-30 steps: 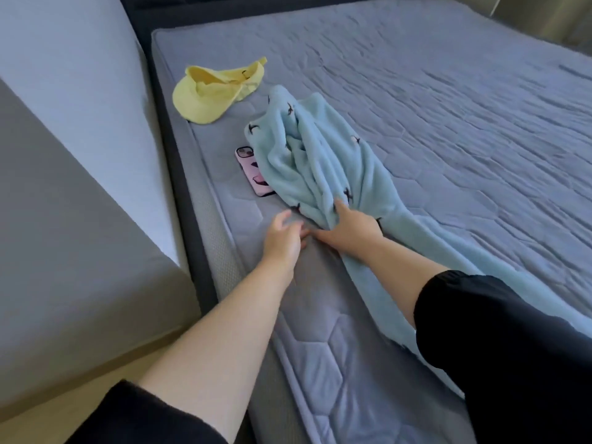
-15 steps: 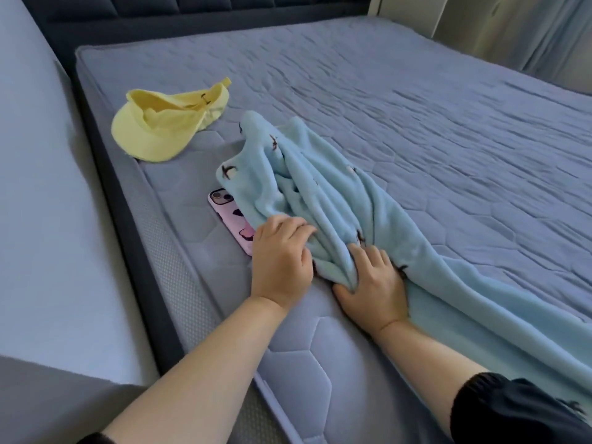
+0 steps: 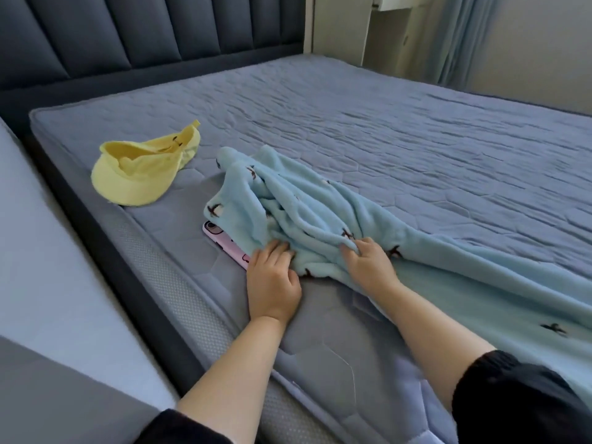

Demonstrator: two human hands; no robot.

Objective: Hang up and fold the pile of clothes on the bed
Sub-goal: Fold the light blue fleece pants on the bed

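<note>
Head view: You leaned over the near edge of the mattress [image 3: 400,129], both forearms bare below black sleeves [image 3: 512,398].
Task item: The blue fleece garment [image 3: 323,203], dotted with small dark figures, lay bunched at the middle of the frame and trailed off toward 4 o'clock, flat on the bed.
Left hand: Your left hand [image 3: 272,283] sat palm down at the bunch's 7 o'clock edge, its fingers curled into the fleece with the tips buried in the fabric.
Right hand: Your right hand [image 3: 368,267] pinched a raised fold of the garment between thumb and bent fingers, at the bunch's 5 o'clock side.
Phone: A pink phone [image 3: 224,246] lay at 9 o'clock of your left hand, its far end tucked under the fleece.
Cap: A yellow visor cap [image 3: 141,174] rested at 10 o'clock of the garment, apart from it.
Background: A dark padded headboard [image 3: 128,33] stood at 11 o'clock; a pale blue curtain [image 3: 464,36] hung at 1 o'clock.
</note>
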